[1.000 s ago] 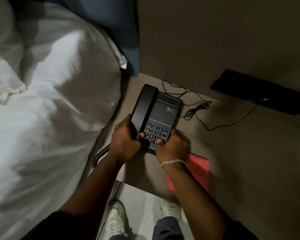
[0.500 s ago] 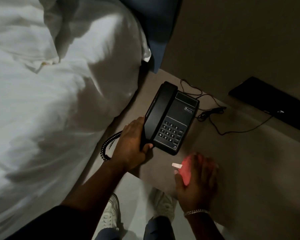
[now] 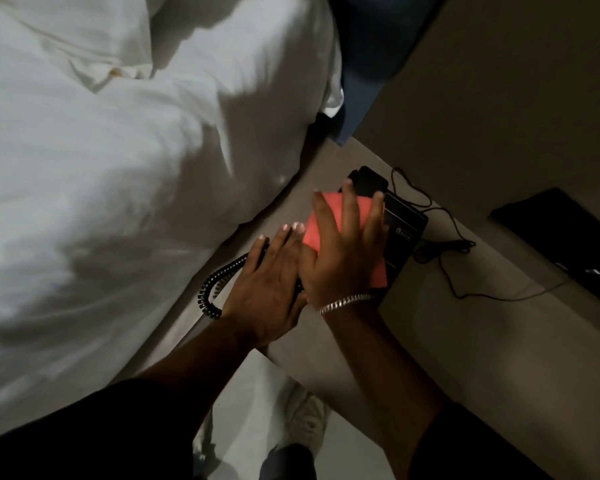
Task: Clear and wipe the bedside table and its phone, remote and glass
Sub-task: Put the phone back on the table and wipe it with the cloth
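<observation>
A black desk phone (image 3: pixel 404 223) sits on the beige bedside table (image 3: pixel 465 341), close to the bed. My right hand (image 3: pixel 343 251) lies flat on a red cloth (image 3: pixel 329 216) that covers the handset and keypad, fingers spread. My left hand (image 3: pixel 267 275) rests against the phone's left side, fingers straight, over the coiled cord (image 3: pixel 215 285). Only the handset's top end and the phone's right edge show. No remote or glass is in view.
White bedding (image 3: pixel 118 168) bulges against the table's left edge. A thin black cable (image 3: pixel 444 251) runs from the phone toward a flat black device (image 3: pixel 568 237) at the table's back right. Below the table's front edge are the floor and my white shoes (image 3: pixel 305 417).
My right hand picked the red cloth off the table's front and brought it onto the phone. My left hand loosened from the handset to lie flat at the phone's side.
</observation>
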